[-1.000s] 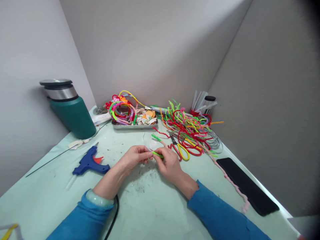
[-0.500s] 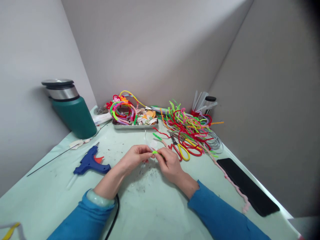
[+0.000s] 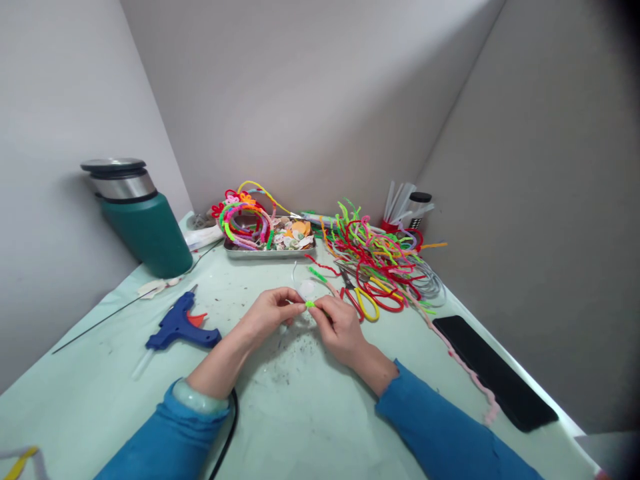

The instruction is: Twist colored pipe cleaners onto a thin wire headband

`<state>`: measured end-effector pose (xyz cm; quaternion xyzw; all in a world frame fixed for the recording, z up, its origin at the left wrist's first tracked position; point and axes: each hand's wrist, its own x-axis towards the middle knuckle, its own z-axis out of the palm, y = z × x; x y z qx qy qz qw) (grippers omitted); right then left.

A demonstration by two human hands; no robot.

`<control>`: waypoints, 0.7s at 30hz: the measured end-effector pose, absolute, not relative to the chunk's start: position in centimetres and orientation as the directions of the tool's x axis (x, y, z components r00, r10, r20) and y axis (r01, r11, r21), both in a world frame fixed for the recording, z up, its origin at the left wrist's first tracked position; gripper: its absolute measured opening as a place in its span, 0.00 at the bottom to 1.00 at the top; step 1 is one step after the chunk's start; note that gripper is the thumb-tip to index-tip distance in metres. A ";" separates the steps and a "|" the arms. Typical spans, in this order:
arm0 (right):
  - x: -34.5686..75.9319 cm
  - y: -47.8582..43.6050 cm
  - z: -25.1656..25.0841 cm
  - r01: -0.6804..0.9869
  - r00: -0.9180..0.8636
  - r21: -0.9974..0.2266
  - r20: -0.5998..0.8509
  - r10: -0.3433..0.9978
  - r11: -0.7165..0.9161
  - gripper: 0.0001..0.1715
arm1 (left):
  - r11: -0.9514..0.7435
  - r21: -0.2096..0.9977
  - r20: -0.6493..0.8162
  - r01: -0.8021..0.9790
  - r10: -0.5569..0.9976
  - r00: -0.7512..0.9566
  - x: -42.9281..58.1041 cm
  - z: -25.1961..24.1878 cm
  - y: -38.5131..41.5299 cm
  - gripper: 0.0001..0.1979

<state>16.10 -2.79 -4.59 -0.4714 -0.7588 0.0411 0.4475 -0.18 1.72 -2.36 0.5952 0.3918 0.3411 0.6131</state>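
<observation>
At mid-table both hands meet over a short bit of bright green pipe cleaner (image 3: 310,305). My left hand (image 3: 277,309) pinches its left side between thumb and fingers. From the other side my right hand (image 3: 339,325) pinches it too, its curled fingers hiding part of it. A thin pale strand (image 3: 295,271) rises just behind the fingertips; where it is held I cannot tell. Beyond the hands lies a small clear round disc (image 3: 307,289). Close to my right hand is a pink pipe cleaner with a green end (image 3: 318,274).
A blue glue gun (image 3: 183,325) lies left, below a teal bottle (image 3: 147,230). Behind stands a metal tray (image 3: 270,254) with pipe-cleaner rings and paper scraps. To the right are piled pipe cleaners (image 3: 373,243), yellow-handled scissors (image 3: 367,305) and a black phone (image 3: 495,373).
The hands stay nearly in place, both still pinching the green pipe cleaner. The thin pale strand's tip has shifted slightly to the right.
</observation>
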 end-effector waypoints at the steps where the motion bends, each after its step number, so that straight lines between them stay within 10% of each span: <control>1: 16.1 -2.8 -4.6 0.679 -0.152 -0.487 0.638 0.755 0.549 0.11 | 0.061 0.996 -0.081 0.058 0.886 0.457 -0.2 -2.4 1.7 0.12; 21: 16.1 -2.9 -4.4 0.712 -0.214 -0.414 0.641 0.737 0.567 0.11 | 0.172 0.984 -0.176 0.053 0.857 0.485 -0.1 -2.1 1.5 0.14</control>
